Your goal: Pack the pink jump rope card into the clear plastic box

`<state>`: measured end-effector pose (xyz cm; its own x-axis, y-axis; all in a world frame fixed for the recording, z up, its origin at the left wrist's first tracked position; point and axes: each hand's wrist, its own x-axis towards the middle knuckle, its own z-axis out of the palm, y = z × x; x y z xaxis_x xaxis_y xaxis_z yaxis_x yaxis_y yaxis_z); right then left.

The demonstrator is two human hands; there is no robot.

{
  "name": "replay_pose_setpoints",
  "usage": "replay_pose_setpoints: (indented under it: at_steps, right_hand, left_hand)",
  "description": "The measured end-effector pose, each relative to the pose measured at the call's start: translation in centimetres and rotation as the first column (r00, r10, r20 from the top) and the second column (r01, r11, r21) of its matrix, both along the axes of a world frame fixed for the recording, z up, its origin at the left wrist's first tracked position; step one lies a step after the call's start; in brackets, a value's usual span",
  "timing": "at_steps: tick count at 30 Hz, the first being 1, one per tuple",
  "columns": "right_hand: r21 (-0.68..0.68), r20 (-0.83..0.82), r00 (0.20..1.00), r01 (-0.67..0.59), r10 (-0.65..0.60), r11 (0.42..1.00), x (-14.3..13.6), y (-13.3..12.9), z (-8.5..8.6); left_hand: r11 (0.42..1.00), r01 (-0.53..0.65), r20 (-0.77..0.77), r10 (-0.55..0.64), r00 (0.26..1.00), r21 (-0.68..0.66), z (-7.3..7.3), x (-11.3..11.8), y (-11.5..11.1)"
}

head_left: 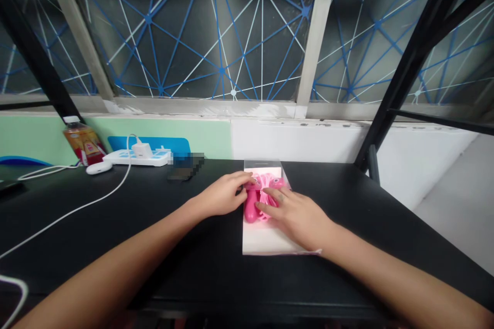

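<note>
A pink jump rope with thick handles and a bundled cord lies on an opened clear and white package on the black desk. My left hand curls its fingers and thumb on the upper part of the left handle. From the other side, my right hand reaches over the bundled cord, fingers bent onto the rope. Much of the right handle is hidden beneath that hand. The package's lower right edge passes by my right wrist.
To the left stand a bottle and a white power strip with a plugged-in charger. A white cable runs across the desk. Near the strip is a blurred dark object. Black frame posts rise at both sides.
</note>
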<state>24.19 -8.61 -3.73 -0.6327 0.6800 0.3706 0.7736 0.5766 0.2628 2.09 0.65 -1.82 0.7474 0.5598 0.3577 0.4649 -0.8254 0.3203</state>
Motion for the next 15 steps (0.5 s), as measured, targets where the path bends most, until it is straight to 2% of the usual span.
replay_pose_setpoints:
  at_steps: [2,5,7,9,11,15]
  right_hand:
    - [0.033,-0.008,1.000,-0.009,0.010,0.999,0.0,-0.2,0.5]
    - [-0.103,-0.066,0.985,-0.167,0.160,0.981,-0.1,-1.6,1.4]
    - [-0.269,-0.143,0.939,-0.340,0.311,0.901,-0.3,-2.8,1.9]
    - [-0.383,-0.191,0.908,-0.419,0.373,0.823,-0.6,-3.7,2.1]
    - [-0.432,-0.203,0.909,-0.416,0.364,0.800,-0.9,-4.0,2.2]
    - [-0.416,-0.182,0.948,-0.315,0.261,0.853,-1.2,-3.4,1.6]
  left_hand:
    - [1.000,0.012,0.010,-0.012,1.000,0.000,0.3,0.0,-0.4]
    - [1.000,0.000,0.007,0.000,1.000,0.007,0.4,-0.1,-0.5]
    - [1.000,-0.013,-0.002,0.013,1.000,0.012,0.3,-0.2,-0.5]
    - [1.000,-0.019,-0.004,0.019,1.000,0.015,0.3,-0.2,-0.4]
    - [1.000,-0.023,0.005,0.023,1.000,0.020,0.2,-0.2,-0.5]
    - [0.999,-0.032,0.018,0.032,0.999,0.019,0.1,-0.1,-0.6]
